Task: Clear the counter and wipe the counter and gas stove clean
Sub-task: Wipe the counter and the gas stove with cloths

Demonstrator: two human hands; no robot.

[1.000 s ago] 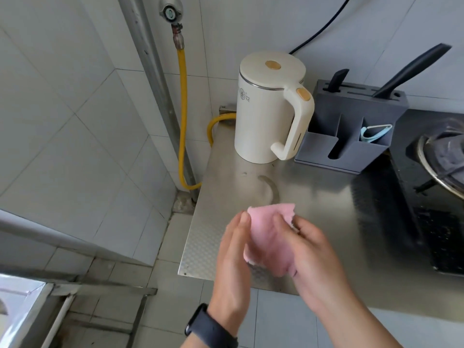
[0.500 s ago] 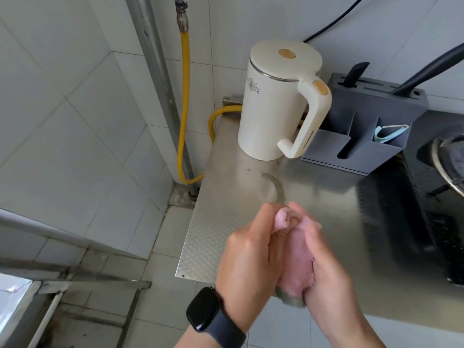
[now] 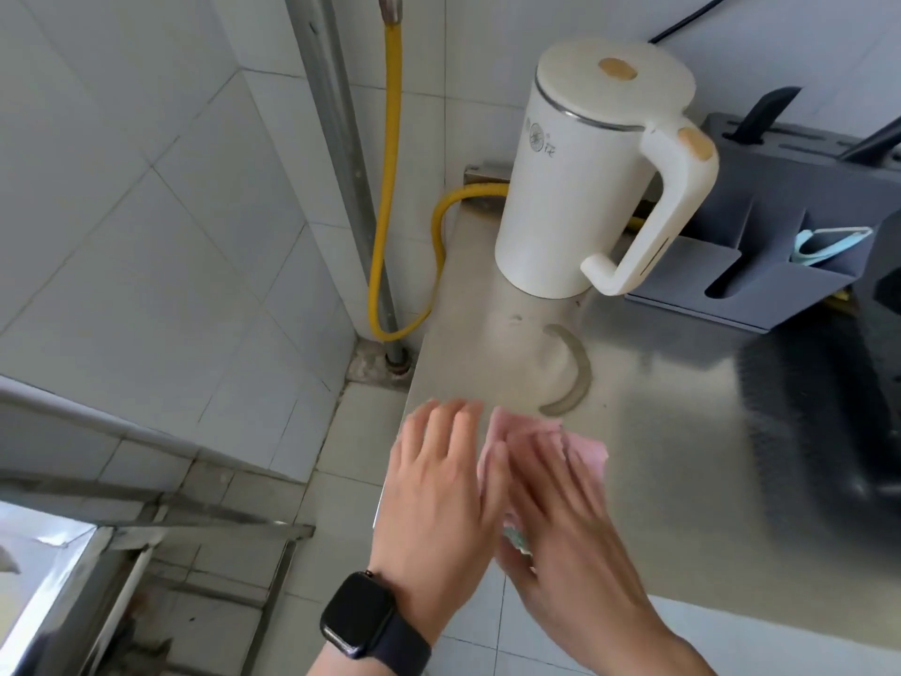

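A pink cloth (image 3: 587,453) lies at the front left of the steel counter (image 3: 682,431), mostly covered by my right hand (image 3: 560,509), whose straight fingers rest on it. My left hand (image 3: 439,485), a black watch on its wrist, is flat with straight fingers just left of the cloth, touching its edge. Both hands are blurred. A curved grey ring mark (image 3: 573,378) shows on the counter just beyond the cloth. The black gas stove (image 3: 877,392) is cut off at the right edge.
A cream electric kettle (image 3: 585,187) stands at the back left of the counter. Right of it is a grey knife block (image 3: 780,212) with black-handled knives. A yellow gas hose (image 3: 382,187) runs down the tiled wall corner. The counter's left edge drops to a tiled floor.
My hands were bunching the pink cloth between them; now both have opened flat, the right on top of the cloth. The view has moved closer to the kettle.
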